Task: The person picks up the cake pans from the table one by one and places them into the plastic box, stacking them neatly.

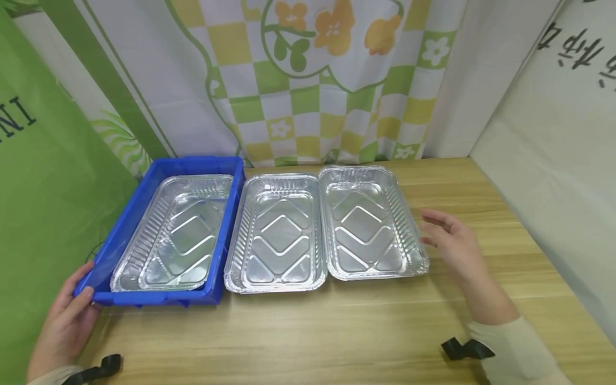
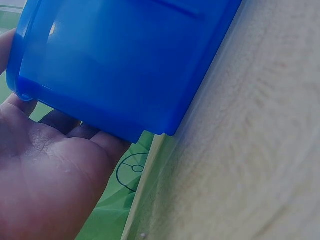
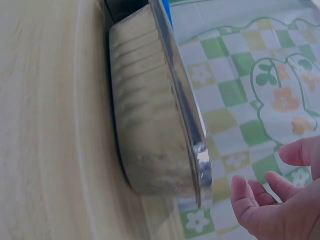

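Observation:
My left hand (image 1: pixel 72 315) holds the near left corner of a blue plastic bin (image 1: pixel 166 297), thumb over the rim and fingers along the outside. In the left wrist view the bin's wall (image 2: pixel 115 65) fills the upper part, with the palm (image 2: pixel 55 165) beside it. Inside the bin lies a foil tray (image 1: pixel 180 240). Two more foil trays stand on the table to its right, a middle tray (image 1: pixel 281 235) and a right tray (image 1: pixel 363 230). Just right of the latter, my right hand (image 1: pixel 452 240) hovers with loosely bent fingers, holding nothing; the right wrist view shows it apart from the tray's rim.
The wooden table (image 1: pixel 337 331) runs back to a patterned curtain (image 1: pixel 327 107). A green cloth (image 1: pixel 43 187) hangs at the left, close to the bin. At the right stands a white wall panel (image 1: pixel 553 149) with dark writing.

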### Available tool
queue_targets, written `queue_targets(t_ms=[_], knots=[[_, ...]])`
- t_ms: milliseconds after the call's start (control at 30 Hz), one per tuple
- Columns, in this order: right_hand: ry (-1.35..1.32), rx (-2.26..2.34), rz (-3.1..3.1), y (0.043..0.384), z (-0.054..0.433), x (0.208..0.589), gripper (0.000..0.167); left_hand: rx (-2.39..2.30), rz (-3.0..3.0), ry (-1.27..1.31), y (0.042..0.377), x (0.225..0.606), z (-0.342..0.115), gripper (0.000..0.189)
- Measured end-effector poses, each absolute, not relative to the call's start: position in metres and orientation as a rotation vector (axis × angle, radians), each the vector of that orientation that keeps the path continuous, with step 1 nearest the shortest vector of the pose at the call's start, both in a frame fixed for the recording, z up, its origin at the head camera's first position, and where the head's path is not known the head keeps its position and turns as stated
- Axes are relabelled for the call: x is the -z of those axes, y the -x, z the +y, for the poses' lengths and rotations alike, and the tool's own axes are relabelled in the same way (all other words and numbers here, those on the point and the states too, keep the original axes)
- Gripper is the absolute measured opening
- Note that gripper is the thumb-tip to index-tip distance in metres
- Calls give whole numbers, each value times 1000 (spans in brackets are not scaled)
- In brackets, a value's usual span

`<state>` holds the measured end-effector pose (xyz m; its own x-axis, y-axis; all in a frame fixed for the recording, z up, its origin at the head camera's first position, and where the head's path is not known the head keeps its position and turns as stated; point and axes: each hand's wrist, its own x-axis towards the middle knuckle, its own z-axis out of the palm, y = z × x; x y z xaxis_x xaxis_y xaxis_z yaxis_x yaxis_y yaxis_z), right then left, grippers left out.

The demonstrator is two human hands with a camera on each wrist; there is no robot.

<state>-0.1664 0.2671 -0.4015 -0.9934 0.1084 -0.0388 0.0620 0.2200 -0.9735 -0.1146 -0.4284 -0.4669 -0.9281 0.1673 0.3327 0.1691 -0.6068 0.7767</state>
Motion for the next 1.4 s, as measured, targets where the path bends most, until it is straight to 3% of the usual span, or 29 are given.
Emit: queue_targets(t_ms=[767, 1400], knots=[[152, -1924, -2647, 154, 290, 432, 57, 2774, -1382, 600, 113, 467, -430, 55], [26, -1814, -2816, 146, 288, 441, 53, 2762, -1382, 592, 115, 466, -428, 54]])
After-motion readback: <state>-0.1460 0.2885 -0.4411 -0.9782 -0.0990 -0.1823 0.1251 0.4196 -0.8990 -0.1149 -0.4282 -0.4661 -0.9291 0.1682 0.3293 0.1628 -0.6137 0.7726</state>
